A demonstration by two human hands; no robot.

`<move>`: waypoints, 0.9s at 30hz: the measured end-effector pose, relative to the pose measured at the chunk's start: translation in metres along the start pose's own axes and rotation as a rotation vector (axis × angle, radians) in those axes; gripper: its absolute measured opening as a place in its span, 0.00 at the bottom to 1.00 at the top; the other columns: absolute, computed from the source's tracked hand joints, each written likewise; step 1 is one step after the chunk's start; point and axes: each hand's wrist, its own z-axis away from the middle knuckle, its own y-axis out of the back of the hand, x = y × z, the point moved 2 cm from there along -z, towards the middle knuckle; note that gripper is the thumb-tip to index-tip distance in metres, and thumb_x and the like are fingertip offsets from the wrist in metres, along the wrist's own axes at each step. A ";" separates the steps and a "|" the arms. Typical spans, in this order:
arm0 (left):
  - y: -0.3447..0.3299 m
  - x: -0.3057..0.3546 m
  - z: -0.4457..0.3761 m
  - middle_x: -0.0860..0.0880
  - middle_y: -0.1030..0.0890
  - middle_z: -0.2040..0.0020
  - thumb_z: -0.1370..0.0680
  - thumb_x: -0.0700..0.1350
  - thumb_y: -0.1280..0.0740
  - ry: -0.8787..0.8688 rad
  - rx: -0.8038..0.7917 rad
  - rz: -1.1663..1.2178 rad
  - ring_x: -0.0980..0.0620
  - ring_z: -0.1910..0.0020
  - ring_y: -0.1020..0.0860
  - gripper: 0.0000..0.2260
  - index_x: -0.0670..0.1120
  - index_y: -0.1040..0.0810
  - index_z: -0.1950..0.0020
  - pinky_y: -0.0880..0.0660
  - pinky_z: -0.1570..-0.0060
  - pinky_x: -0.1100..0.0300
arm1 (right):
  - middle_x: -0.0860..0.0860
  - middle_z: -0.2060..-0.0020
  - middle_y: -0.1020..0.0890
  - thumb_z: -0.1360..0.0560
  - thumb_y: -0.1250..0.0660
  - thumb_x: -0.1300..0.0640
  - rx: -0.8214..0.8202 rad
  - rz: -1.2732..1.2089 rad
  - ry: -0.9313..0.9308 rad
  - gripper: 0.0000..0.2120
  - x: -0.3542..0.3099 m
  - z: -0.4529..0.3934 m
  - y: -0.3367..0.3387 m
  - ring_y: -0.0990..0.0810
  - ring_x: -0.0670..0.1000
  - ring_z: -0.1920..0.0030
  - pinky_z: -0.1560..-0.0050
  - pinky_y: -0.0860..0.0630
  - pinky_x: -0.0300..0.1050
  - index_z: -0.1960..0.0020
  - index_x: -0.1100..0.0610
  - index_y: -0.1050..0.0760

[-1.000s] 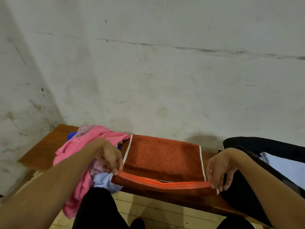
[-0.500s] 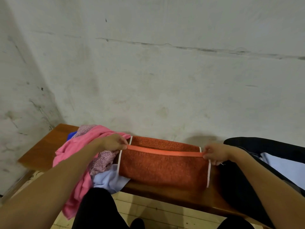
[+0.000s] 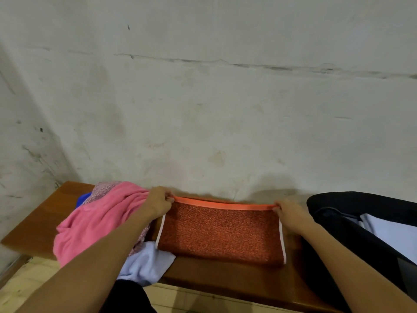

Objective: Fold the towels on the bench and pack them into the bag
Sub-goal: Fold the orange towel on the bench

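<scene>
An orange-red towel with an orange hem and white side edges lies folded over on the wooden bench. My left hand pinches its far left corner. At the far right corner my right hand pinches the hem. The folded edge sits near the wall. A black bag with a pale lining stands open to the right of the towel.
A heap of towels lies on the bench's left part: a pink towel, a patterned one, a blue one and a pale lilac towel hanging over the front edge. The wall rises right behind the bench. Pale floor shows below.
Both hands carried the towel's near edge up and over to the far edge, folding it in half. It now lies flat, with the hem by the wall.
</scene>
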 end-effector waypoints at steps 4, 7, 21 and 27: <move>-0.003 0.006 -0.008 0.46 0.20 0.62 0.25 0.37 0.33 0.023 0.013 -0.034 0.49 0.61 0.24 0.05 0.42 0.17 0.55 0.32 0.60 0.62 | 0.50 0.63 0.24 0.19 0.40 0.56 0.021 -0.019 -0.024 0.15 0.001 -0.008 -0.005 0.24 0.53 0.61 0.61 0.27 0.49 0.65 0.50 0.34; -0.004 0.008 -0.012 0.47 0.21 0.62 0.24 0.38 0.33 0.032 0.027 -0.052 0.50 0.61 0.24 0.05 0.43 0.17 0.55 0.32 0.60 0.62 | 0.53 0.62 0.23 0.19 0.40 0.56 0.037 -0.042 -0.047 0.15 0.002 -0.015 -0.008 0.22 0.57 0.59 0.56 0.23 0.52 0.65 0.50 0.33; -0.028 0.004 -0.032 0.41 0.17 0.54 0.23 0.35 0.35 0.069 -0.041 -0.078 0.51 0.57 0.24 0.08 0.38 0.17 0.52 0.32 0.57 0.61 | 0.55 0.64 0.22 0.22 0.33 0.59 0.032 -0.210 -0.071 0.13 0.014 -0.042 -0.028 0.23 0.56 0.59 0.64 0.33 0.43 0.65 0.57 0.29; -0.031 -0.005 -0.039 0.46 0.18 0.54 0.22 0.38 0.33 0.030 -0.127 -0.099 0.51 0.54 0.23 0.06 0.42 0.16 0.50 0.30 0.53 0.61 | 0.56 0.48 0.17 0.21 0.33 0.54 -0.057 -0.243 -0.124 0.06 0.022 -0.047 -0.039 0.21 0.56 0.43 0.51 0.31 0.41 0.50 0.57 0.21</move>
